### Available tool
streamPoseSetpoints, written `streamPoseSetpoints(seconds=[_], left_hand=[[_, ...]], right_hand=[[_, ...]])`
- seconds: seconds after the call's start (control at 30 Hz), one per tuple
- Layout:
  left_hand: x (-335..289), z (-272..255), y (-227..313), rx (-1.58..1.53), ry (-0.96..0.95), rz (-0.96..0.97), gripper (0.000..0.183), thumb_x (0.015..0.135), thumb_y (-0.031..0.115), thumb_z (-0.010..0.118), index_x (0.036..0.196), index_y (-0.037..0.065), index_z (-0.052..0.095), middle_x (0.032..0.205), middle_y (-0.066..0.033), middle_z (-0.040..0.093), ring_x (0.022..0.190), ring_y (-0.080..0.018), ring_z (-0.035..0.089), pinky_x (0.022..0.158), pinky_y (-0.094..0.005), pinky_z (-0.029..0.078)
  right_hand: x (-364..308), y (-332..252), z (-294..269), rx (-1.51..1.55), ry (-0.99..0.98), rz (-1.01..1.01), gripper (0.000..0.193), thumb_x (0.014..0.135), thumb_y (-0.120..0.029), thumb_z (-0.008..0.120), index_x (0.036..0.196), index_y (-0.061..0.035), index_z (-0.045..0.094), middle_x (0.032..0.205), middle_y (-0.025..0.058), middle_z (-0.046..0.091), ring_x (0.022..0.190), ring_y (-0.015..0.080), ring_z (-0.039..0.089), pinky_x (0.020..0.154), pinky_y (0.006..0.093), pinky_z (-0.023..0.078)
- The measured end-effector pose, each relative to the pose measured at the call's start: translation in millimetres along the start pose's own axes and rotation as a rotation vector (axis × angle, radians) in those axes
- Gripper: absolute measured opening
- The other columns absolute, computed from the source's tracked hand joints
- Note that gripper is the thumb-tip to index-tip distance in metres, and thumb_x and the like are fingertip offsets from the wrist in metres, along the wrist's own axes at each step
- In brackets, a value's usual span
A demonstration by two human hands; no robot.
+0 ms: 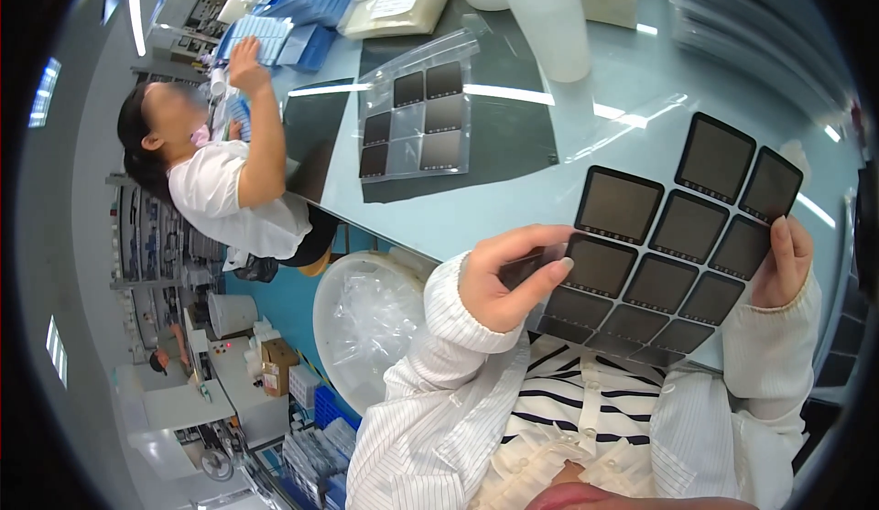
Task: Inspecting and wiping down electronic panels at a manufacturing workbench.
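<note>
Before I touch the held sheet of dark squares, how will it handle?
The sheet looks thin, so it's probably light. It spans fairly flat between left hand and right hand, so may be somewhat stiff. Its smooth look suggests it might slip.

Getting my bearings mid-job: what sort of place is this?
Probably a factory workshop: a sheet of dark panels held by a table, a co-worker beside blue packs, and a round bin of clear plastic.
</note>
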State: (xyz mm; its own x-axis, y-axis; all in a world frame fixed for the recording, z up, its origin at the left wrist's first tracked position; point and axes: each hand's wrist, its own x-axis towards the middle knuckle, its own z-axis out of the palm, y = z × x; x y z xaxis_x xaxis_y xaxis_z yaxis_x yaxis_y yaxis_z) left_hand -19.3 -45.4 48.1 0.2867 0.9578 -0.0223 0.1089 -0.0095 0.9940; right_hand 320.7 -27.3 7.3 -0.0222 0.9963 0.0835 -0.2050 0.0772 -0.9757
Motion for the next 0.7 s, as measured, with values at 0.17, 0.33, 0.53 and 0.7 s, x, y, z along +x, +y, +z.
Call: streamPoseSetpoints(seconds=[0.17, 0.33, 0.53, 0.7], left_hand=[[4.4, -3.5, -2.5, 0.007, -0.04, 0.009, 0.028, 0.084, 0.003, 0.058, 0.111, -0.006, 0.056, 0.091, -0.0086, 0.063, 0.074, -0.0092, 0.055, 0.065, -0.0211, 0.044], [6.3, -6.6, -4.2, 0.037, -0.04, 0.033, 0.027, 0.085, 0.003, 0.057, 0.111, -0.005, 0.057, 0.091, -0.0081, 0.063, 0.073, -0.0094, 0.055, 0.064, -0.0209, 0.044], [9.6, -7.9, -8.3, 0.028, -0.057, 0.044, 0.029, 0.085, 0.003, 0.057, 0.114, -0.001, 0.056, 0.08, -0.0063, 0.058, 0.066, -0.0103, 0.052, 0.062, -0.0225, 0.043], [15.5, -12.0, -6.7, 0.002, -0.059, -0.021, 0.027, 0.086, 0.004, 0.055, 0.111, -0.005, 0.057, 0.086, -0.0071, 0.062, 0.068, -0.009, 0.054, 0.062, -0.0211, 0.044]], right_hand=[[4.7, 5.9, 4.4, -0.039, 0.096, -0.013, 0.024, 0.092, -0.023, 0.052, 0.084, -0.0017, 0.059, 0.08, 0.0015, 0.061, 0.073, 0.0082, 0.053, 0.068, 0.022, 0.04], [8.2, 5.7, 7.7, -0.021, 0.107, 0.009, 0.025, 0.093, -0.023, 0.051, 0.081, -0.0028, 0.057, 0.076, -0.0004, 0.057, 0.071, 0.0071, 0.051, 0.067, 0.0213, 0.038], [11.4, 12.8, -4.3, 0.018, -0.002, -0.007, 0.027, 0.094, -0.025, 0.049, 0.095, 0.0002, 0.059, 0.089, 0.0045, 0.062, 0.08, 0.0103, 0.057, 0.074, 0.0231, 0.042], [17.9, 15.8, -1.3, 0.003, 0.01, 0.016, 0.026, 0.094, -0.025, 0.048, 0.095, -0.0002, 0.058, 0.089, 0.0043, 0.063, 0.081, 0.0102, 0.057, 0.074, 0.023, 0.043]])
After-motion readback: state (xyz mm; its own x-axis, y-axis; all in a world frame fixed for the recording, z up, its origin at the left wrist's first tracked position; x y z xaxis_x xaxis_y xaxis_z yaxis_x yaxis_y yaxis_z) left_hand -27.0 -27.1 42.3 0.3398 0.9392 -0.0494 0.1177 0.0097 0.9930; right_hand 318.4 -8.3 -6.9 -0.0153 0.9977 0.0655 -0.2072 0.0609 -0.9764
